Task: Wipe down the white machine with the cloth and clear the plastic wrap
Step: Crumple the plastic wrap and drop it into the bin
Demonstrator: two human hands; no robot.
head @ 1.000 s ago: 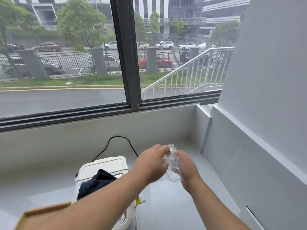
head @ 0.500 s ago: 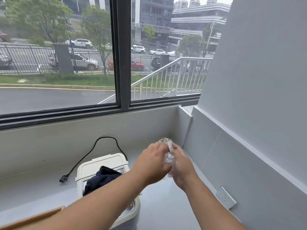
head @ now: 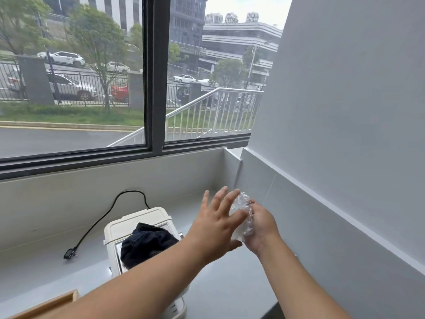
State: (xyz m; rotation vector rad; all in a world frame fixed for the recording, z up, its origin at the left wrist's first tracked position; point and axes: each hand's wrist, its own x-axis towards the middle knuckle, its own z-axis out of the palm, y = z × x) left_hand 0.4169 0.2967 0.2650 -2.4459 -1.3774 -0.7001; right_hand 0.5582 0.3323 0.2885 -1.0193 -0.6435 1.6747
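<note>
The right hand [head: 258, 229] is gripping a crumpled wad of clear plastic wrap [head: 241, 215], its fingers curled around the far side of the wad. The left hand [head: 218, 223] is spreading flat with fingers fanned apart, grasping nothing, its palm pressing against the near side of the wrap. Both hands are hovering to the right of the white machine [head: 138, 223] and a little above the level of its lid.

The machine is sitting on the grey counter [head: 230, 284] below the window [head: 149, 88]. A dark blue cloth [head: 145, 244] is lying bunched on top of the machine, apart from both hands. A black power cord [head: 103, 222] is trailing from behind the machine off to its left, its plug resting on the counter. A wooden tray [head: 50, 302] is showing only a corner, nearer the camera than the machine and to its left. The left forearm is crossing in front of the machine and hiding its lower front.
</note>
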